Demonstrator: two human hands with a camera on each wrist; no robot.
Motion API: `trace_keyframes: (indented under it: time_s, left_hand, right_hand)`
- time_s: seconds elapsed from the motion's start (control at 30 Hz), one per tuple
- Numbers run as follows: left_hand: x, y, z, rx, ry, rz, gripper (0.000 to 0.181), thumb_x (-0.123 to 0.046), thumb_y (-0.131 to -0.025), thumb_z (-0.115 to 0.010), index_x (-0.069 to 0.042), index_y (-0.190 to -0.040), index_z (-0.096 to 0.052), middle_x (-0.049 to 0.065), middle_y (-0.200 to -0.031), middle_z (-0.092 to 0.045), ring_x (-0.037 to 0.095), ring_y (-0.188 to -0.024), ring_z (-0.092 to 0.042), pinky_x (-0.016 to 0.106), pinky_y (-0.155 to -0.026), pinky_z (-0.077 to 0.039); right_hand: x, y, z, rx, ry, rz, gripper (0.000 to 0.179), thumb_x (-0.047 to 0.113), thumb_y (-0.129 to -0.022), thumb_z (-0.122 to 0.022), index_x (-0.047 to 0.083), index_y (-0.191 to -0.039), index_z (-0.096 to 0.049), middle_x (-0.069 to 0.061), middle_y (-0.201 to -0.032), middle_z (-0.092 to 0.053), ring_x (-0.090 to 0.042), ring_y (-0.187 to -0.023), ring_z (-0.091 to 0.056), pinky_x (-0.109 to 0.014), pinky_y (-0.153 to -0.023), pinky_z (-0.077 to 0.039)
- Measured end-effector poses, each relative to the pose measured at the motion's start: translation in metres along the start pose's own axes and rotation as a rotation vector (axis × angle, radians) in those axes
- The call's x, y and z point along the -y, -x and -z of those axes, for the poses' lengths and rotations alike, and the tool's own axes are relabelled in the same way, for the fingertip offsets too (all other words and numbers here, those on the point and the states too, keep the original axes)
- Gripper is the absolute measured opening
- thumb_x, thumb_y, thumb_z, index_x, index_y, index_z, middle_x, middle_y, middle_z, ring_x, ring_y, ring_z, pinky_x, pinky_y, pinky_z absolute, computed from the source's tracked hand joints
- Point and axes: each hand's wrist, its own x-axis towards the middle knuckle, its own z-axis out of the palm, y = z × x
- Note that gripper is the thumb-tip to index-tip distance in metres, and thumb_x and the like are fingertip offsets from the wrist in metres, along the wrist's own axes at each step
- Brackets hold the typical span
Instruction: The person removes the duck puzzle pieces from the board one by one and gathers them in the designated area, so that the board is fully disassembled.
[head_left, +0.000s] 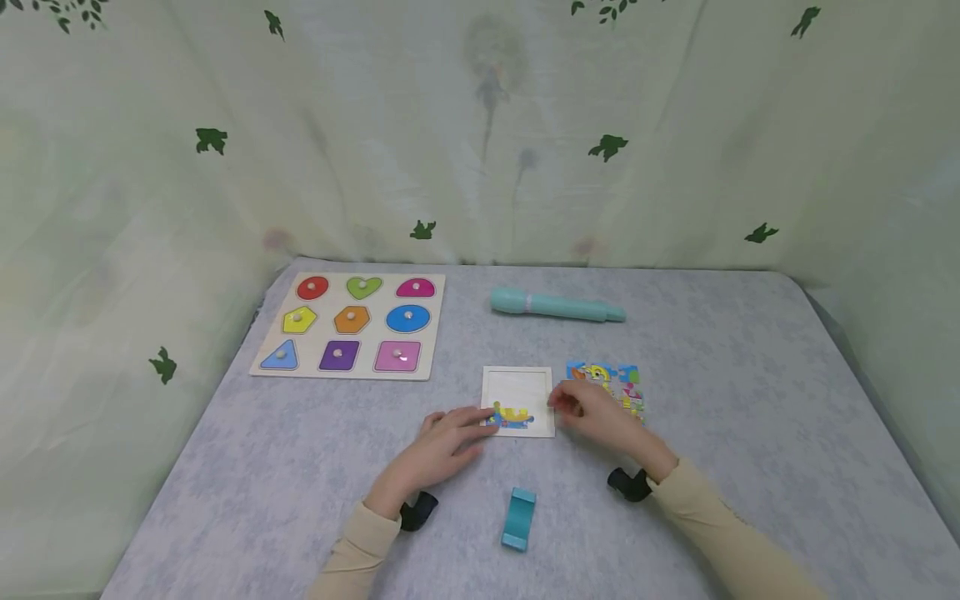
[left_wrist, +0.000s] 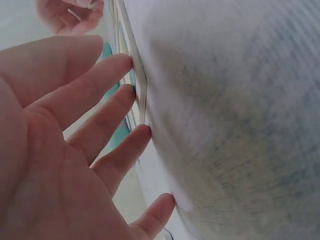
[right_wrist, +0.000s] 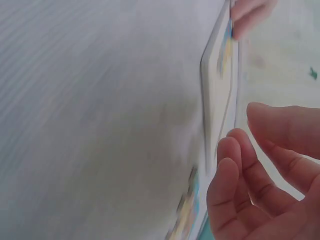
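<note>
A small white square puzzle tray [head_left: 517,369] lies mid-table, with joined yellow and blue jigsaw pieces [head_left: 513,414] along its lower edge. My left hand [head_left: 448,443] rests at its lower left corner. In the left wrist view the fingers [left_wrist: 112,67] are spread and straight, their tips touching the tray's edge. My right hand [head_left: 600,414] hovers by the tray's right side. Its fingers [right_wrist: 222,185] are loosely bent, with a gap to the thumb and nothing visible between them. Beside the tray lie more colourful jigsaw pieces [head_left: 628,375], partly hidden under the right hand.
At the back left lies a shape board [head_left: 348,367] with several knobbed, coloured shapes. A mint-green tube-like object [head_left: 558,307] lies behind the tray. In front of the tray is a small teal bracket-shaped piece [head_left: 518,520]. Patterned cloth [head_left: 480,167] hangs behind the table.
</note>
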Motion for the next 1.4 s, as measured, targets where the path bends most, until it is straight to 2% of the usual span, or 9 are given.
trace_keyframes:
  time_s: [0.13, 0.33, 0.53, 0.7, 1.0, 1.2, 1.4]
  left_hand:
    - [-0.002, 0.000, 0.001, 0.001, 0.004, 0.013, 0.035, -0.016, -0.096, -0.058, -0.009, -0.131, -0.060, 0.006, -0.143, -0.045, 0.027, -0.133, -0.036, 0.063, -0.101, -0.022]
    - [-0.003, 0.000, 0.001, -0.011, 0.020, 0.021, 0.034, -0.014, -0.095, -0.059, -0.009, -0.129, -0.061, 0.007, -0.142, -0.047, 0.027, -0.132, -0.038, 0.064, -0.101, -0.022]
    - [-0.004, 0.000, 0.000, -0.014, 0.030, 0.037, 0.033, -0.013, -0.096, -0.058, -0.008, -0.128, -0.062, 0.007, -0.142, -0.047, 0.027, -0.132, -0.038, 0.063, -0.101, -0.021]
    - [-0.004, 0.000, 0.000, -0.020, 0.031, 0.049, 0.032, -0.014, -0.096, -0.058, -0.010, -0.127, -0.063, 0.005, -0.141, -0.048, 0.026, -0.132, -0.039, 0.062, -0.101, -0.022]
    - [-0.002, -0.001, -0.001, -0.025, 0.028, 0.058, 0.032, -0.015, -0.096, -0.058, -0.011, -0.127, -0.064, 0.004, -0.140, -0.049, 0.025, -0.131, -0.039, 0.063, -0.101, -0.022]
    - [-0.002, -0.002, -0.001, -0.025, 0.034, 0.057, 0.032, -0.015, -0.096, -0.058, -0.011, -0.127, -0.064, 0.004, -0.140, -0.049, 0.025, -0.131, -0.039, 0.062, -0.101, -0.022]
    - [-0.001, -0.002, -0.001, -0.019, 0.049, 0.061, 0.032, -0.017, -0.097, -0.057, -0.012, -0.128, -0.063, 0.004, -0.141, -0.048, 0.024, -0.132, -0.038, 0.062, -0.101, -0.021]
  right_hand:
    - [0.011, -0.015, -0.016, 0.033, -0.031, 0.033, 0.018, -0.003, -0.084, -0.066, 0.003, -0.101, -0.062, -0.004, -0.096, -0.060, -0.018, -0.085, -0.053, -0.033, -0.077, -0.047]
    - [0.016, -0.028, -0.029, 0.056, 0.015, 0.039, 0.020, -0.003, -0.083, -0.066, 0.005, -0.101, -0.064, -0.001, -0.095, -0.058, -0.017, -0.087, -0.053, -0.034, -0.079, -0.046]
    - [0.020, -0.031, -0.032, 0.059, 0.030, 0.039, 0.020, -0.004, -0.082, -0.065, 0.004, -0.100, -0.064, -0.001, -0.090, -0.057, -0.017, -0.081, -0.051, -0.031, -0.074, -0.046]
    - [0.023, -0.032, -0.032, 0.055, -0.016, 0.027, 0.022, -0.004, -0.080, -0.063, 0.004, -0.101, -0.064, -0.001, -0.088, -0.056, -0.017, -0.078, -0.050, -0.030, -0.071, -0.045]
    - [0.020, -0.035, -0.036, 0.054, 0.013, 0.097, 0.029, -0.009, -0.082, -0.060, 0.007, -0.106, -0.065, -0.002, -0.092, -0.053, -0.014, -0.076, -0.049, -0.027, -0.066, -0.044]
    - [0.017, -0.034, -0.031, 0.060, -0.062, 0.088, 0.026, -0.007, -0.087, -0.056, 0.008, -0.106, -0.065, 0.001, -0.087, -0.056, -0.013, -0.074, -0.049, -0.028, -0.066, -0.044]
    - [0.004, -0.022, -0.011, 0.056, -0.149, 0.061, 0.015, -0.001, -0.093, -0.058, 0.007, -0.103, -0.066, 0.002, -0.082, -0.057, -0.014, -0.072, -0.051, -0.028, -0.065, -0.045]
